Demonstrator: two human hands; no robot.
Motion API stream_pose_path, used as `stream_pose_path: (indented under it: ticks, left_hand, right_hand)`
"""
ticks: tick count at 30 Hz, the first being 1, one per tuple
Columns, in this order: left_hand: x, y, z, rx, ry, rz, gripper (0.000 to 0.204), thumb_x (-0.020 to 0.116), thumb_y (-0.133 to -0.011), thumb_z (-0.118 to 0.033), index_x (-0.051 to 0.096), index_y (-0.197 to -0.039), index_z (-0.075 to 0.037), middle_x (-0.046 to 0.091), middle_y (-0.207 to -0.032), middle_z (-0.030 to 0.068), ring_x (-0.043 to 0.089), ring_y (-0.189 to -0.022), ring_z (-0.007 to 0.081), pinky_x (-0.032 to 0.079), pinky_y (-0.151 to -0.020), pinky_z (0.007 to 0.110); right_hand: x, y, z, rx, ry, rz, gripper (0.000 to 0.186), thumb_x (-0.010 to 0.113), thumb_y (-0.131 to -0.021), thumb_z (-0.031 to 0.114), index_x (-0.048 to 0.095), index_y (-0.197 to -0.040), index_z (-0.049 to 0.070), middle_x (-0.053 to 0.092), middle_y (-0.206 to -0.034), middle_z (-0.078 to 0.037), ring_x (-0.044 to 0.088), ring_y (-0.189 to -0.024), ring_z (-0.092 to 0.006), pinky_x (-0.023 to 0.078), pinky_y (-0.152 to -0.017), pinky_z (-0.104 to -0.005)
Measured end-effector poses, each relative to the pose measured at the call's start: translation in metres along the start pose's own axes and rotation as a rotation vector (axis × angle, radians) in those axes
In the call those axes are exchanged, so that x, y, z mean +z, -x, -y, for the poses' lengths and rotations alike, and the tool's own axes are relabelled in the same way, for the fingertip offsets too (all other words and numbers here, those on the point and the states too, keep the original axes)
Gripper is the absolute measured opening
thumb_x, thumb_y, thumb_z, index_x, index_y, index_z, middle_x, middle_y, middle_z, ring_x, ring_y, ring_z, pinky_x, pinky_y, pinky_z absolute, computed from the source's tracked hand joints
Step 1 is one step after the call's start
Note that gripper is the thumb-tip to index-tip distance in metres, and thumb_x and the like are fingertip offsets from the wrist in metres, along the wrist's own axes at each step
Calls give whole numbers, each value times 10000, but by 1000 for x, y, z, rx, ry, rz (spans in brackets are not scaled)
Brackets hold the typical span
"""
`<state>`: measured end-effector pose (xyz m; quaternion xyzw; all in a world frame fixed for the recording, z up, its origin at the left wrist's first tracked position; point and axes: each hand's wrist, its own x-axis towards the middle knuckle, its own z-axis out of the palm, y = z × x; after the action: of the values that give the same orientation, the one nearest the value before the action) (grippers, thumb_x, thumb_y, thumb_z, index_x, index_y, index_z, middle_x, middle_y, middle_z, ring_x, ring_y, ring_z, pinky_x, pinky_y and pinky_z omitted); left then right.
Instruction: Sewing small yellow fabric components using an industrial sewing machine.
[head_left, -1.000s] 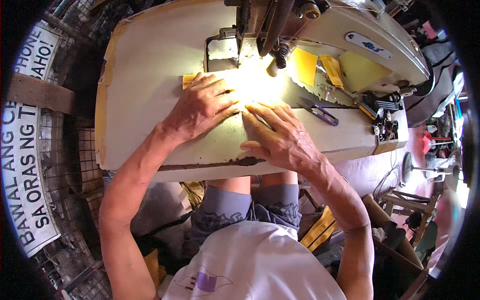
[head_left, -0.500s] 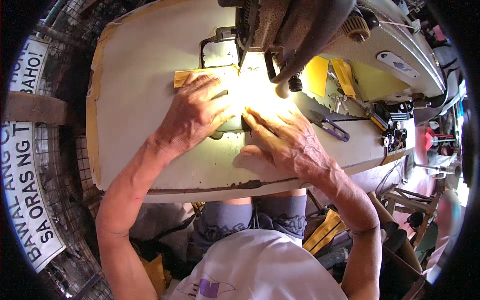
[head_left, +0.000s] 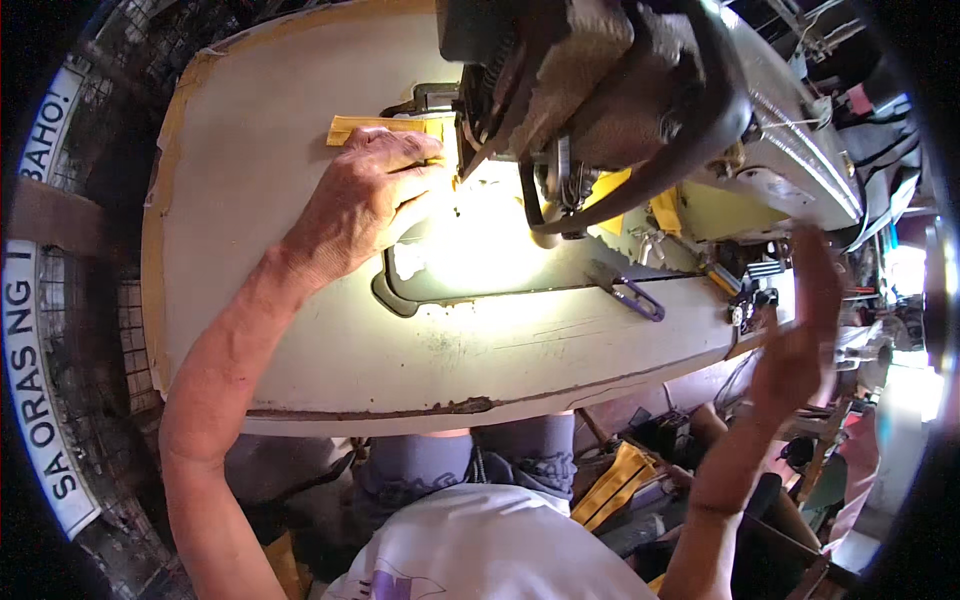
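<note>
My left hand (head_left: 375, 195) has its fingers bent together on a yellow fabric strip (head_left: 350, 131) beside the needle area of the sewing machine (head_left: 590, 90). The fingertips are partly lost in the lamp's glare. My right hand (head_left: 800, 320) is off the work, raised near the right end of the machine table (head_left: 260, 370) and smeared by motion, so its fingers are unclear. Purple-handled thread snips (head_left: 640, 300) lie on the bed at the right, near a screwdriver (head_left: 720, 280) and more yellow pieces (head_left: 665, 212).
A wire mesh wall with a white sign (head_left: 45, 400) stands along the left. Below the table at the right lie yellow strips (head_left: 610, 485) among assorted clutter. The machine's curved arm (head_left: 790, 160) reaches to the back right, with small hardware at the table's right end.
My right hand has left the lit area by the needle and moved out to the right. My left hand stays on the strip. The view has shifted, with the machine head looming larger.
</note>
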<state>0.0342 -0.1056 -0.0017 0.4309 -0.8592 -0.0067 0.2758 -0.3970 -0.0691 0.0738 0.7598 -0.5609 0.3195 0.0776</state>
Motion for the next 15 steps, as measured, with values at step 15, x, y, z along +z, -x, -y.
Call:
stream_pose_path:
  ticks: [15]
  left_hand:
    - [10,-2,1,2,-82,-29,195,735,-870,-166,734,-1047,-83,698,-1175,83,661,-1124,243,437,-1018,428]
  right_hand:
    - [-62,-230,-300,210,55,317,464,433,-1092,307,566,-1440,30,640,-1354,-176,617,-1226,-276,439,-1075,-392]
